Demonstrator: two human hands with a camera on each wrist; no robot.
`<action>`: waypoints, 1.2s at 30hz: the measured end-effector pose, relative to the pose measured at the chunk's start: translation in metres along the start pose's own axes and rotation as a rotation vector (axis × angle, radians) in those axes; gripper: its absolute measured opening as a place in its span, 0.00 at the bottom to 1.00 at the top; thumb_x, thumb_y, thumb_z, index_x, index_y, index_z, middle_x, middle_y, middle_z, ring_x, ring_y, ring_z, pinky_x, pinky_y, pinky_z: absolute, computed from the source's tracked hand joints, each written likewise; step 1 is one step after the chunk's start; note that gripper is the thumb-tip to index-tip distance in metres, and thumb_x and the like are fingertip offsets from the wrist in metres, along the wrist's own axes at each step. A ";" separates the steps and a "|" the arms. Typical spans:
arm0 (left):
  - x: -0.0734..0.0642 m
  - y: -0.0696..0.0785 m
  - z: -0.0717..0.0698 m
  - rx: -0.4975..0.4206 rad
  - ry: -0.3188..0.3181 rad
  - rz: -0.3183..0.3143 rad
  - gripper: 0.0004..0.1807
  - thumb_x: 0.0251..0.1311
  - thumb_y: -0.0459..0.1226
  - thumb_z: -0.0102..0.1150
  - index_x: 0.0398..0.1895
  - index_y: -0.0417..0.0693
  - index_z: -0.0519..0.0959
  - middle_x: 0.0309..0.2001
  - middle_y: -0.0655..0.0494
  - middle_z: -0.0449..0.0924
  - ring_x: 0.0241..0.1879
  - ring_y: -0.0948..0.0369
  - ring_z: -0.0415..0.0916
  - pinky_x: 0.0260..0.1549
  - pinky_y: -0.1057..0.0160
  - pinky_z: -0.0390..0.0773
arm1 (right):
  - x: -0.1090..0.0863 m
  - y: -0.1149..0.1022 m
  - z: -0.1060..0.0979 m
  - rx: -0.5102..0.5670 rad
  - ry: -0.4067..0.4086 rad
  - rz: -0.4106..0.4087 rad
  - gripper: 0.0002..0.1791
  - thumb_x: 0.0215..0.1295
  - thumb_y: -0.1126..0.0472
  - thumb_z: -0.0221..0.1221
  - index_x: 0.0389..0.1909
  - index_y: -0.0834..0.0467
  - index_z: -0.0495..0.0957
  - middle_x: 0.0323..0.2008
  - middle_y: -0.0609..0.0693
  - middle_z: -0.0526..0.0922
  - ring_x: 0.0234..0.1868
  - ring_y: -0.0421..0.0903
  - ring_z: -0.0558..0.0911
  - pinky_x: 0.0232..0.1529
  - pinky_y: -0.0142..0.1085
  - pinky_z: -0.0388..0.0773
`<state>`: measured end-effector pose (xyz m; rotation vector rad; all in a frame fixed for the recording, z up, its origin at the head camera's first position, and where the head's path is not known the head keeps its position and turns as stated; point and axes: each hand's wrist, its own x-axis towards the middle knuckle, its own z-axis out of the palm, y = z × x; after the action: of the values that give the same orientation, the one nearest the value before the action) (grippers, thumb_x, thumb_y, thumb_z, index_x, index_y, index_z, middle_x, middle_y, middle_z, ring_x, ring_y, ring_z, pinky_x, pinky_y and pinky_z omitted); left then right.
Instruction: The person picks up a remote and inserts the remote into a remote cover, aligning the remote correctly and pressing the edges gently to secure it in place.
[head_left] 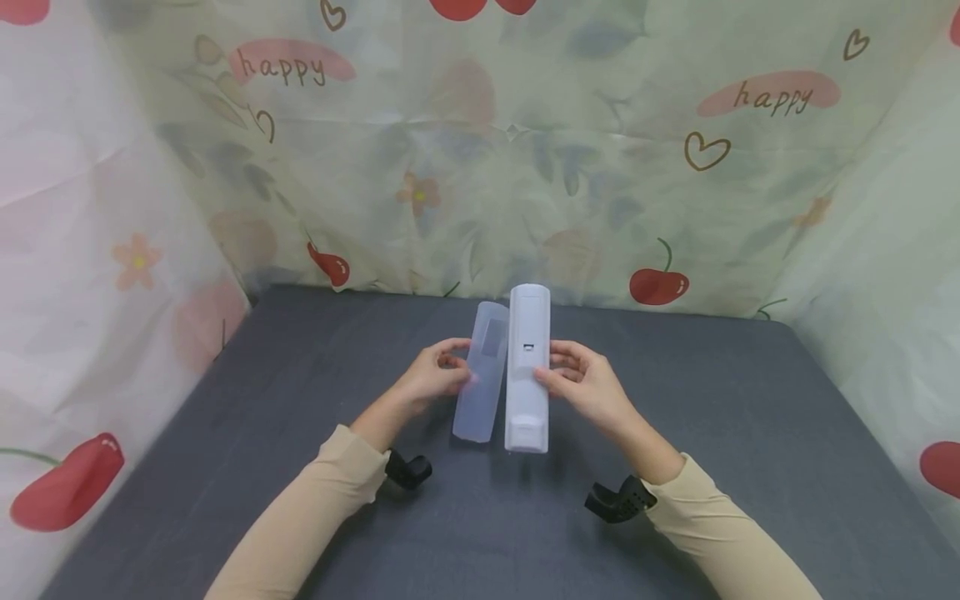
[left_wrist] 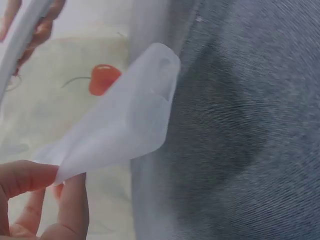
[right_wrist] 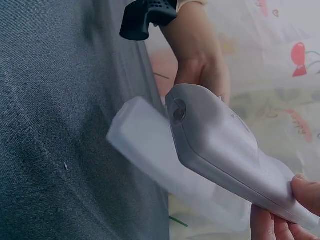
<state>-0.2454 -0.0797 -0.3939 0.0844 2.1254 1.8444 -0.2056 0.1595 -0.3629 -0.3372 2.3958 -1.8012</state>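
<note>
My left hand (head_left: 431,377) pinches a translucent remote cover (head_left: 481,392) by its edge between thumb and fingers. In the left wrist view the cover (left_wrist: 125,115) looks like a hollow, soft sleeve with a rounded end. To its right, my right hand (head_left: 592,385) grips a white remote control (head_left: 528,400), thumb on the face turned to the head camera and fingers behind. That face has a small dark catch near the middle. A round dark lens (right_wrist: 178,111) shows at the remote's end in the right wrist view. Both things are held lengthwise, side by side, above the table.
A dark grey cloth covers the table (head_left: 225,467). Behind it hangs a patterned curtain (head_left: 510,167) with cherries, hearts and lettering, and similar sheets line both sides. Each wrist wears a black camera mount (head_left: 618,500).
</note>
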 end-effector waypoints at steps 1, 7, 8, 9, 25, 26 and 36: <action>-0.001 0.002 0.000 -0.014 -0.003 0.010 0.29 0.56 0.25 0.53 0.63 0.47 0.67 0.35 0.53 0.70 0.31 0.64 0.75 0.32 0.69 0.79 | 0.000 0.000 0.000 0.002 0.000 -0.003 0.28 0.61 0.62 0.61 0.60 0.65 0.66 0.52 0.66 0.76 0.41 0.40 0.81 0.40 0.37 0.82; -0.009 0.011 -0.002 -0.083 -0.048 0.072 0.29 0.57 0.24 0.51 0.63 0.44 0.64 0.50 0.39 0.73 0.35 0.64 0.78 0.37 0.66 0.81 | -0.001 -0.001 -0.001 -0.004 0.005 -0.019 0.28 0.60 0.61 0.62 0.60 0.65 0.66 0.52 0.66 0.76 0.41 0.39 0.81 0.40 0.36 0.82; -0.010 0.012 -0.002 -0.089 -0.058 0.079 0.28 0.58 0.24 0.50 0.64 0.44 0.64 0.52 0.38 0.73 0.36 0.64 0.79 0.38 0.65 0.81 | -0.001 -0.001 -0.001 -0.008 0.007 -0.019 0.28 0.60 0.60 0.62 0.60 0.65 0.66 0.51 0.66 0.76 0.40 0.39 0.81 0.40 0.36 0.82; -0.011 0.013 -0.002 -0.097 -0.068 0.084 0.28 0.58 0.24 0.50 0.64 0.43 0.63 0.54 0.36 0.73 0.37 0.64 0.79 0.39 0.65 0.81 | -0.001 -0.002 -0.001 -0.013 0.009 -0.021 0.29 0.60 0.60 0.62 0.60 0.65 0.66 0.51 0.65 0.76 0.40 0.39 0.82 0.40 0.37 0.82; -0.026 0.025 0.012 -0.134 -0.205 0.148 0.33 0.57 0.23 0.49 0.66 0.46 0.57 0.61 0.36 0.69 0.40 0.63 0.79 0.42 0.61 0.81 | -0.001 -0.008 -0.007 -0.010 0.040 -0.039 0.29 0.60 0.60 0.62 0.60 0.63 0.66 0.51 0.65 0.76 0.39 0.37 0.81 0.43 0.45 0.82; -0.027 0.026 0.012 -0.132 -0.210 0.149 0.34 0.57 0.23 0.49 0.67 0.47 0.56 0.61 0.37 0.69 0.41 0.62 0.79 0.42 0.60 0.80 | -0.001 -0.009 -0.007 -0.012 0.038 -0.039 0.29 0.60 0.60 0.62 0.60 0.63 0.66 0.51 0.64 0.76 0.39 0.36 0.81 0.43 0.45 0.82; -0.030 0.032 0.021 -0.098 -0.165 0.149 0.26 0.65 0.35 0.52 0.66 0.47 0.61 0.56 0.38 0.74 0.46 0.58 0.80 0.46 0.52 0.80 | -0.002 -0.008 -0.008 -0.013 0.038 -0.054 0.29 0.60 0.61 0.62 0.60 0.65 0.66 0.51 0.66 0.76 0.38 0.35 0.81 0.39 0.35 0.82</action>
<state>-0.2160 -0.0621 -0.3594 0.3682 1.9600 1.9474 -0.2045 0.1652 -0.3527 -0.3762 2.4480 -1.8312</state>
